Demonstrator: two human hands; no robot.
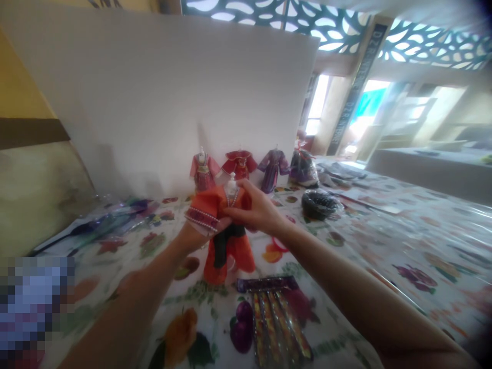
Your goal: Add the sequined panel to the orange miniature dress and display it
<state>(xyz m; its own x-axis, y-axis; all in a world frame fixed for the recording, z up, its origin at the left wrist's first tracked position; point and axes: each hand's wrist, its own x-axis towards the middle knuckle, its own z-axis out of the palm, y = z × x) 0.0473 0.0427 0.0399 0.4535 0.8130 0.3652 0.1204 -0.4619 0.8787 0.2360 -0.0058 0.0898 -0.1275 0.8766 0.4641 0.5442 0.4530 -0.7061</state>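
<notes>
A small doll form with a white neck wears an orange outfit (230, 256) with a dark green middle and beaded sleeve trim. My right hand (257, 210) pinches the orange top at its chest and shoulder. Beneath the wide orange sleeve (205, 210), my left hand (215, 229) is mostly covered, and its fingers are hidden. Close below the outfit lies a flat purple and gold trimmed piece (277, 323) with several sparkling strips.
Behind stand a pink dress (203, 173), a red dress (240, 163), a purple dress (273, 169) and a plastic-wrapped bundle (303, 166). A dark round basket (321, 204) sits right; plastic packaging (115, 218) lies left. A white board (184, 92) rises behind.
</notes>
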